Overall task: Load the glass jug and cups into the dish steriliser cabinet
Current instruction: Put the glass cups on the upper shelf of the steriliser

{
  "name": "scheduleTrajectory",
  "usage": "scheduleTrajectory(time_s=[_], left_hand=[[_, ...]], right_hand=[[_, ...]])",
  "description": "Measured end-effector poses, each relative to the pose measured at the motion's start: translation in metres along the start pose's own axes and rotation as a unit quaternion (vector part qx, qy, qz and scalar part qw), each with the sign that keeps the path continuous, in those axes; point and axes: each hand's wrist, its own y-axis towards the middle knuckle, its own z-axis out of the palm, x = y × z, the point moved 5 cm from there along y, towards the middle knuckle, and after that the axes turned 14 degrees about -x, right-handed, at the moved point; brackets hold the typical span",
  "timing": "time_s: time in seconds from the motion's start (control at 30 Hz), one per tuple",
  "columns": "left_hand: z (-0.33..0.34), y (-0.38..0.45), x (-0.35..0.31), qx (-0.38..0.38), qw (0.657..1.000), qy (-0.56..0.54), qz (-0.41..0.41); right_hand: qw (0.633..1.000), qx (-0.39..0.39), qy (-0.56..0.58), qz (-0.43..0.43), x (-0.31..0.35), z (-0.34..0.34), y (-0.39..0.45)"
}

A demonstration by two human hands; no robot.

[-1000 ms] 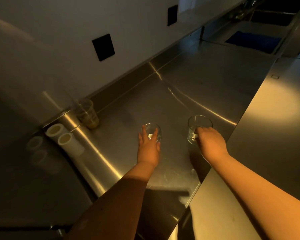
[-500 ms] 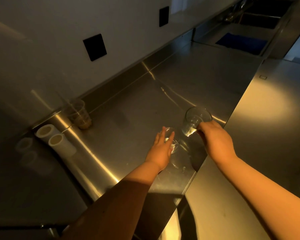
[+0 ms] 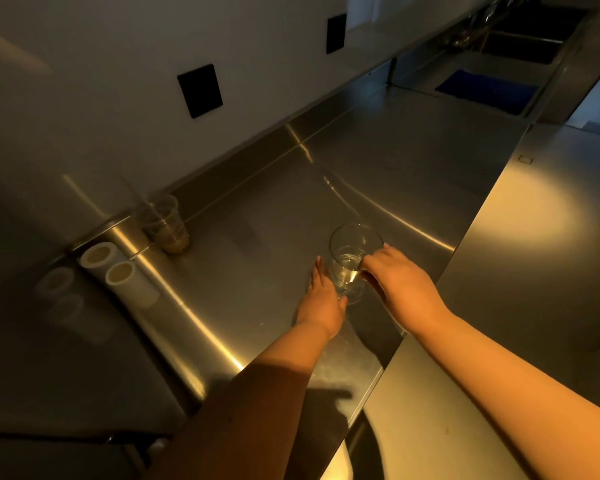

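Glasses now stacked betw. both hands.

two glass cups, one plastic cup, two rolls

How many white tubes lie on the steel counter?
2. One white cylindrical tube lies at the counter's left end, and the second white tube lies right beside it, nearer the camera. The faint shapes further left look like their reflections. Others may be hidden.
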Motion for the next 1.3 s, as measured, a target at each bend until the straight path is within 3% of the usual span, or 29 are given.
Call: scheduleTrajectory(time_s=[0.43,0.63,0.73,0.87,1.03,1.3], left_hand=[[0.008,-0.001,0.005,0.017,1.0,0.013,0.007],[0.007,-0.002,0.003,0.024,1.0,0.008,0.0],[0.008,-0.002,0.004,0.026,1.0,0.01,-0.001],[0.009,0.0,0.006,0.026,1.0,-0.002,-0.004],[0.01,0.002,0.008,0.028,1.0,-0.01,-0.002],[0.01,0.003,0.01,0.031,0.999,-0.015,0.0]], right_hand=[[0.998,0.011,0.013,0.058,-0.007,0.03,-0.008],[0.993,-0.039,0.048,0.096,-0.012,0.033,-0.014],[0.967,-0.077,0.121,0.213,-0.021,0.045,-0.023],[0.9,-0.074,0.231,0.362,-0.03,0.081,-0.032],[0.885,-0.104,0.233,0.389,-0.037,0.099,-0.032],[0.881,-0.084,0.255,0.389,-0.043,0.105,-0.025]])
